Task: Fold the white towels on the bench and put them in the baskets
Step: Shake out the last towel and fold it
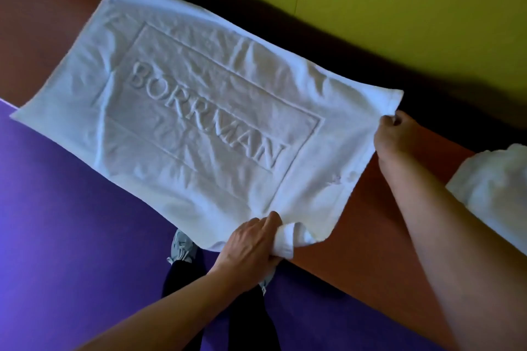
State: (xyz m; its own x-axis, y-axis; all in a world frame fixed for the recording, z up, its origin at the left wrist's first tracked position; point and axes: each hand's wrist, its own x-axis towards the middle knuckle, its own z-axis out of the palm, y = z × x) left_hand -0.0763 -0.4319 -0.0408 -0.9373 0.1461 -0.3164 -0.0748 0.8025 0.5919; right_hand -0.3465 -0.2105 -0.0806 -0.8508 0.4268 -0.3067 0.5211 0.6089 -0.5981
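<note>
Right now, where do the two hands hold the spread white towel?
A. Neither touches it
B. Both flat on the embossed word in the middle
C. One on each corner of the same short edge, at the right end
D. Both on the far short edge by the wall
C: the left hand grips the bunched near corner and the right hand pinches the far corner of the towel.

A second white towel [496,194] is cut off by the right edge of the frame. The near corner of the spread towel [199,111] is bunched inside the left hand [251,242]; the baskets are out of frame.
</note>
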